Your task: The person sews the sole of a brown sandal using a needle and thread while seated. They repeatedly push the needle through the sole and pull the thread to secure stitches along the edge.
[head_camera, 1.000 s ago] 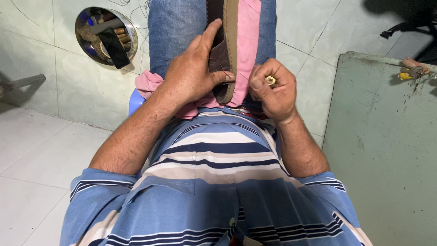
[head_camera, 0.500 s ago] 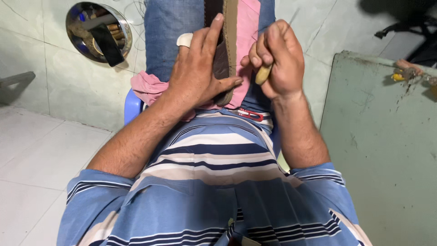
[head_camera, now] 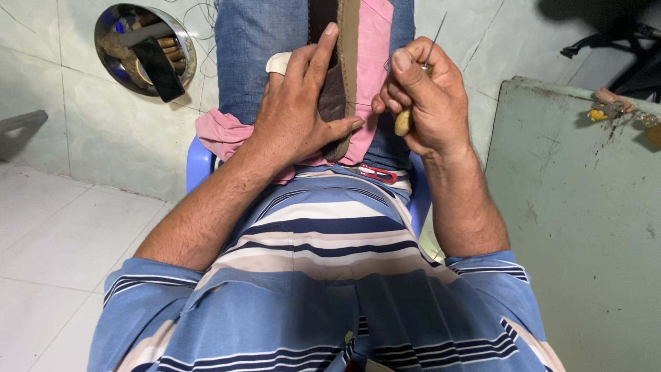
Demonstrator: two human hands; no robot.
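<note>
Round steel bowl (head_camera: 146, 52), upper left of frame, on pale floor tiles, holding dark tools and odd pieces too jumbled to name. Worn green metal panel (head_camera: 578, 227), right side, scuffed and rust-spotted, small clutter at its top edge. Blue plastic stool (head_camera: 200, 164), partly hidden under the lap. Pink cloth (head_camera: 375, 76), soft and creased, spread over denim-clad knees at top centre. Leather sole piece (head_camera: 342, 76), brown, stiff, flat-edged, lying on that cloth. Left hand (head_camera: 299, 114) pressed flat on the leather, fingers spread. Right hand (head_camera: 423, 96) closed around a wooden-handled awl (head_camera: 406, 118), its thin steel needle pointing up; fine thread runs across to the leather.
</note>
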